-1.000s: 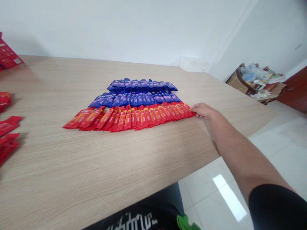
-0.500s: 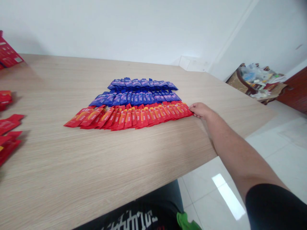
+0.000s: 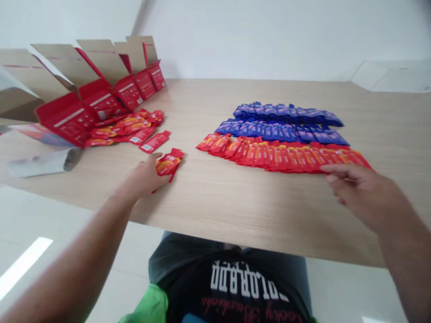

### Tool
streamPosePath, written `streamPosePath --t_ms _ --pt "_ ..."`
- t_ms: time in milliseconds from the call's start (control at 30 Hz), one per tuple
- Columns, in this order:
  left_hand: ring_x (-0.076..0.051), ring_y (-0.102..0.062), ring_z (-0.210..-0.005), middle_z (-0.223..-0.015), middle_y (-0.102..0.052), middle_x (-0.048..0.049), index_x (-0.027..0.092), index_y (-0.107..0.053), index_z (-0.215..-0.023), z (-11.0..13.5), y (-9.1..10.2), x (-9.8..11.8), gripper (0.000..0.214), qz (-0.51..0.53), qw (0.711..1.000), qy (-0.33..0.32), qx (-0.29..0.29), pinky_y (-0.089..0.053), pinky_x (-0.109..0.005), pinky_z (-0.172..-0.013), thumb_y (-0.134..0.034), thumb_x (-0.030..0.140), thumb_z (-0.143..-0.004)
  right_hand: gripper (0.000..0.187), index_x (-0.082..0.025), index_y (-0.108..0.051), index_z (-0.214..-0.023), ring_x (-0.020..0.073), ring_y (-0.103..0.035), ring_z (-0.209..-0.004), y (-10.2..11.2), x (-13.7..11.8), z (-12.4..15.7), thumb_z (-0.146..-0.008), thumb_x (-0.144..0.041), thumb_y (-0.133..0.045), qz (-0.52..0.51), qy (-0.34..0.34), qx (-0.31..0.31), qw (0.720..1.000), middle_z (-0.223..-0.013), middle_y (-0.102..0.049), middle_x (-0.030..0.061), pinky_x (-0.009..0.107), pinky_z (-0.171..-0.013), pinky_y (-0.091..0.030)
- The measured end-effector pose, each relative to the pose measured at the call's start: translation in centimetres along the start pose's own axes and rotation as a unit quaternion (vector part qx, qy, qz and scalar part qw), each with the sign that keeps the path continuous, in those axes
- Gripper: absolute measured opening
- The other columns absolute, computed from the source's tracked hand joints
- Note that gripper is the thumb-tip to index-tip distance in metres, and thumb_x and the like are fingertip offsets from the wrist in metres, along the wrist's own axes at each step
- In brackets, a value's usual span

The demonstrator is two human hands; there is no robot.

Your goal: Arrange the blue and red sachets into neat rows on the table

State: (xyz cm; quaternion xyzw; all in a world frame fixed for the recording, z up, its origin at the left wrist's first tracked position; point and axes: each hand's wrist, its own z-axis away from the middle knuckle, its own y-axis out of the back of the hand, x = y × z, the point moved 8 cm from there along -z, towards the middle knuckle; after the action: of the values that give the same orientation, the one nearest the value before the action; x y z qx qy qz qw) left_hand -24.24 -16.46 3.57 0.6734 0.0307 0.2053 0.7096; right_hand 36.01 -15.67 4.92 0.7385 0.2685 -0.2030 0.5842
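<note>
My left hand reaches over the table's near edge and closes on a small bunch of red sachets. A fanned row of red sachets lies across the wooden table, with two rows of blue sachets behind it. My right hand hovers just in front of the right end of the red row, fingers loosely apart and holding nothing; it is blurred by motion.
Several open red cartons with raised cardboard flaps stand at the back left. A loose heap of red sachets lies before them. A silver foil wrapper lies at the left edge. White floor shows below the table.
The view has swung left, bringing the cartons into sight. My right hand has drawn back from the end of the red row. My left hand has come in and taken hold of red sachets.
</note>
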Motion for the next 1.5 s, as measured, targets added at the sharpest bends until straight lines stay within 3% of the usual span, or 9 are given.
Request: streamPosePath --t_ms 200,433,600,700,900,1033,1233,1333,1500 --pt "-0.037 -0.076 -0.115 -0.132 -0.075 -0.0161 0.025 -0.049 -0.16 0.0 -0.3 2.2 0.092 0.071 0.996 -0.04 0.019 -0.058 -0.044 -0.093 -0.08 0.044 -0.076 0.035 -0.02 -0.075 -0.13 0.0218 -0.075 -0.085 -15.5 -16.6 4.1 -0.099 -0.032 -0.067 -0.149 0.106 -0.225 0.957 -0.109 -0.078 0.0081 0.035 -0.079 -0.062" --pt "-0.035 -0.074 -0.116 -0.135 -0.073 -0.0137 0.021 -0.05 -0.158 0.6 -0.2 1.4 0.091 0.186 0.978 -0.081 0.057 -0.057 -0.045 -0.1 -0.08 0.039 -0.073 0.06 -0.02 -0.05 -0.163 0.0104 -0.069 -0.062 -26.1 -24.9 0.6 -0.106 -0.018 -0.067 -0.325 -0.109 -0.333 0.878 -0.152 -0.063 0.0174 0.021 -0.041 -0.046" --pt "-0.028 -0.076 -0.096 -0.114 -0.076 -0.0063 0.019 -0.047 -0.157 1.2 -0.4 2.2 0.092 0.294 0.946 -0.127 0.043 -0.059 -0.041 -0.089 -0.079 0.035 -0.073 0.029 -0.019 -0.063 -0.139 0.0098 -0.067 -0.06 -30.3 -29.7 -0.9 -0.111 -0.013 -0.059 -0.369 -0.146 -0.358 0.845 -0.112 -0.075 0.0079 0.017 -0.042 -0.044" --pt "-0.026 -0.074 -0.086 -0.105 -0.076 -0.0039 0.018 -0.048 -0.154 1.7 -0.4 3.0 0.09 0.332 0.934 -0.129 0.035 -0.058 -0.039 -0.082 -0.079 0.032 -0.071 0.015 -0.019 -0.068 -0.115 0.0093 -0.057 -0.05 -31.5 -30.5 -0.9 -0.111 -0.012 -0.055 -0.374 -0.134 -0.354 0.847 -0.081 -0.068 -0.0006 0.017 -0.039 -0.039" --pt "-0.019 -0.063 -0.069 -0.095 -0.07 -0.0007 0.02 -0.042 -0.157 2.5 -0.7 4.2 0.091 0.46 0.873 -0.159 -0.028 -0.049 -0.03 -0.062 -0.078 0.033 -0.074 0.009 -0.021 -0.065 -0.101 0.0095 -0.048 -0.043 -28.1 -28.0 -1.7 -0.11 -0.022 -0.063 -0.375 -0.039 -0.283 0.882 -0.066 -0.057 -0.0065 0.018 -0.036 -0.034" --pt "-0.015 -0.055 -0.069 -0.095 -0.066 0.0015 0.023 -0.043 -0.157 2.8 -1.6 4.4 0.088 0.469 0.864 -0.172 -0.06 -0.043 -0.026 -0.06 -0.074 0.026 -0.074 0.008 -0.022 -0.063 -0.101 0.0108 -0.048 -0.042 -20.8 -23.6 -4.5 -0.109 -0.024 -0.065 -0.347 -0.023 -0.211 0.913 -0.062 -0.055 -0.0074 0.019 -0.035 -0.033" --pt "-0.016 -0.053 -0.08 -0.105 -0.065 0.0005 0.024 -0.046 -0.153 2.9 -2.5 3.9 0.084 0.519 0.84 -0.146 -0.062 -0.044 -0.027 -0.068 -0.075 0.025 -0.075 0.02 -0.022 -0.057 -0.093 0.0101 -0.044 -0.04 -9.9 -13.4 -9.9 -0.113 -0.024 -0.061 -0.17 -0.154 -0.085 0.97 -0.054 -0.05 -0.0071 0.018 -0.04 -0.032" --pt "-0.017 -0.051 -0.079 -0.1 -0.063 0.0021 0.026 -0.046 -0.153 2.8 -2.6 3.8 0.082 0.514 0.845 -0.133 -0.067 -0.043 -0.027 -0.068 -0.076 0.027 -0.077 0.026 -0.022 -0.055 -0.088 0.0104 -0.042 -0.039 -8.3 -9.7 -11.0 -0.112 -0.026 -0.062 -0.139 -0.199 -0.084 0.966 -0.052 -0.05 -0.0055 0.019 -0.04 -0.03" --pt "-0.017 -0.05 -0.082 -0.104 -0.062 0.0013 0.028 -0.048 -0.153 2.9 -2.5 3.7 0.082 0.511 0.846 -0.139 -0.061 -0.043 -0.028 -0.069 -0.078 0.027 -0.076 0.027 -0.021 -0.056 -0.087 0.0103 -0.045 -0.04 -9.0 -6.7 -11.0 -0.11 -0.029 -0.066 -0.111 -0.229 -0.118 0.96 -0.055 -0.053 -0.0043 0.019 -0.041 -0.034"
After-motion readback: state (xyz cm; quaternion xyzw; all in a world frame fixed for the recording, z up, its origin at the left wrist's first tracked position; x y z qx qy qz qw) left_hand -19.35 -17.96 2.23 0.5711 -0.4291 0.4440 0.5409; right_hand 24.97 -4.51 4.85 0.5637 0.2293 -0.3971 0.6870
